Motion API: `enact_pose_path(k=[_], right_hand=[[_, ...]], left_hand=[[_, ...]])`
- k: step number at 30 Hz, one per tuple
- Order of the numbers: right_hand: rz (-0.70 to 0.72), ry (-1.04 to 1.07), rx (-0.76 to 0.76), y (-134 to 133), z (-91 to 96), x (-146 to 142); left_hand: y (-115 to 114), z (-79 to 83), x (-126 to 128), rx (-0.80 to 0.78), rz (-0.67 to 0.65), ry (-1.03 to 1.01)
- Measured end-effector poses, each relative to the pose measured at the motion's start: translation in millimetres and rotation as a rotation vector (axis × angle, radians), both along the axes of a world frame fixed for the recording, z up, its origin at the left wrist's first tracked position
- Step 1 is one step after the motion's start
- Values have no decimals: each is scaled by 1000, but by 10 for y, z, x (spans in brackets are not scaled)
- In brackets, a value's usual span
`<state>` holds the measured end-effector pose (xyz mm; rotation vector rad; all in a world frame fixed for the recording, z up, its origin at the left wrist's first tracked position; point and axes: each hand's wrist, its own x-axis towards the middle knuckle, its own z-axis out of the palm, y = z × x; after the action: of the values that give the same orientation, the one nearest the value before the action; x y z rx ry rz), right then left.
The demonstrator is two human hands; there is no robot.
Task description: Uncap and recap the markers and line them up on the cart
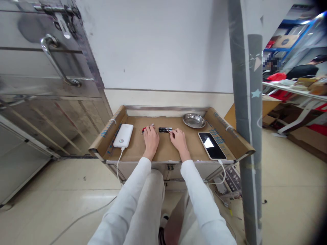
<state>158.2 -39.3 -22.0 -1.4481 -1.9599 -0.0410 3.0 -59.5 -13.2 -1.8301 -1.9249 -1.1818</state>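
My left hand (151,139) rests on a brown cardboard surface (166,150), fingers together and curled over a small red and dark item (144,129). Most of that item is under the fingers, so its kind does not show. Close by to the right lie short black pen-like sticks (165,129) with pale marks, side by side. At their right end, my right hand (179,139) has its thumb and fingertips closed on them. Both wrists come in over the front edge in white sleeves.
A white power bank (123,135) with a cable lies left. A round metal dish (194,120) stands at the back right, a phone (212,145) with a cable in front of it. Raised cardboard sides flank the surface. A grey pole (251,136) rises right; a person (302,70) sits beyond.
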Motion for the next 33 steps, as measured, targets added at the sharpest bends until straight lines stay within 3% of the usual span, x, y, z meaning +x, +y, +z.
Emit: enact_pose_path(k=[4,15,18,25,30,33], right_hand=[[6,-1,-12,1,3,1],[7,0,-4,7,-4,4],[14,40,11,-9,28,-3],[162,115,22,-92,139,-27],[213,90,-10,-96,114,-17],[223,99,-27,-63,64,-13]], left_hand=[[-57,-40,10,-71,186,-15],[-21,-60,-9,-159,192,56],[6,-25,-9,-140,66,-8],[-55,55,34,-171,-494,-27],[-10,36,21,-86,-637,-147],[45,-2,16,-11,-600,-192]])
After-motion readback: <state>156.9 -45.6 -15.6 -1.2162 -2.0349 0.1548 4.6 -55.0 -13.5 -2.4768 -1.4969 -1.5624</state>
